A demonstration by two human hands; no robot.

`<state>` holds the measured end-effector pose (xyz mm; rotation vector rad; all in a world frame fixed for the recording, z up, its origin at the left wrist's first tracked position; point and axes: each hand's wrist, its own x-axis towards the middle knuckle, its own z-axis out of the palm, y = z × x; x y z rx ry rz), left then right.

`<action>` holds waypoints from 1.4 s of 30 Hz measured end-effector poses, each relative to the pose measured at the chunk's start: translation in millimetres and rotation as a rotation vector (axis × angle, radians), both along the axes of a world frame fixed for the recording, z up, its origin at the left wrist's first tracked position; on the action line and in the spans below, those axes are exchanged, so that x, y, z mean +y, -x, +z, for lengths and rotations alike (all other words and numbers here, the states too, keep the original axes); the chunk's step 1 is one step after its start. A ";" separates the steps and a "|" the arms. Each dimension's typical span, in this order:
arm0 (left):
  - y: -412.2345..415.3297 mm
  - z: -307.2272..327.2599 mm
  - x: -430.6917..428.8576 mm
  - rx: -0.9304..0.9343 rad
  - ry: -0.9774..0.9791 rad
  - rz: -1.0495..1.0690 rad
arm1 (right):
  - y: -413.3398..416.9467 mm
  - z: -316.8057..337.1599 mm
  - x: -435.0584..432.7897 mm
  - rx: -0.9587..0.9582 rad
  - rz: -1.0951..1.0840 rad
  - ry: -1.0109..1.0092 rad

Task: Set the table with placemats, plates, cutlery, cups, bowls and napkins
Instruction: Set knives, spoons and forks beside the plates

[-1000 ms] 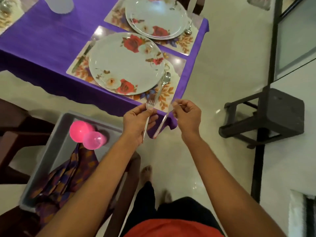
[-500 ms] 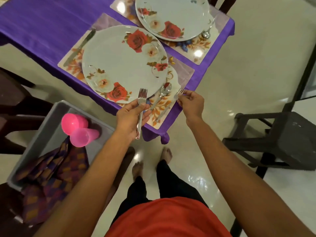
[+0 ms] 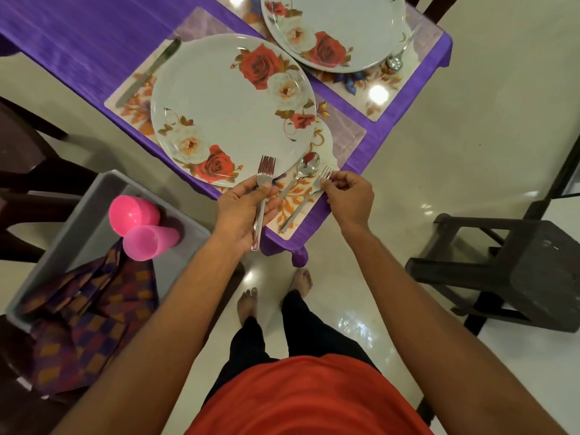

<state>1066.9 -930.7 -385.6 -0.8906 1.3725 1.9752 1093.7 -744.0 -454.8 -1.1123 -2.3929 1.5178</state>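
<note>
Purple table point(image 3: 78, 42), near corner: my right hand point(image 3: 351, 199) is pinching a fork point(image 3: 301, 208) by its neck, handle over the placemat point(image 3: 345, 136) just right of the spoon point(image 3: 301, 174). Left hand point(image 3: 241, 211) is wrapped round a spare fork point(image 3: 265, 171), tines over the plate point(image 3: 229, 108) rim. Knife point(image 3: 150, 70) lies along the mat's left edge. Pink cups point(image 3: 135, 215) and napkins point(image 3: 88, 324) sit in the grey bin point(image 3: 91, 215).

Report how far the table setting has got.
Done: two placemats with plates, a knife and spoon at the near one. In hand: right hand pinches a fork beside the spoon; left hand holds another fork. Left: pink cups and napkins wait in the grey bin.
</note>
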 end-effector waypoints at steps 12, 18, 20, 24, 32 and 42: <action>-4.9 -2.6 -3.0 0.026 -0.023 -0.054 | 0.2 3.4 -0.8 -0.019 -0.052 0.027; -3.9 1.1 4.2 0.033 -0.078 -0.097 | -7.7 15.8 -2.6 0.012 -0.164 0.078; -3.6 3.1 11.0 0.034 -0.113 -0.123 | -14.7 23.4 -3.9 0.033 -0.188 0.090; -1.9 3.0 39.8 0.065 -0.093 -0.207 | -22.0 46.8 -4.1 0.082 -0.125 0.270; 35.4 2.7 148.1 0.138 -0.054 -0.164 | 31.6 57.9 54.1 0.211 -0.242 0.594; 101.6 3.5 262.3 0.077 0.020 0.034 | 119.0 50.8 179.4 0.137 -0.124 0.410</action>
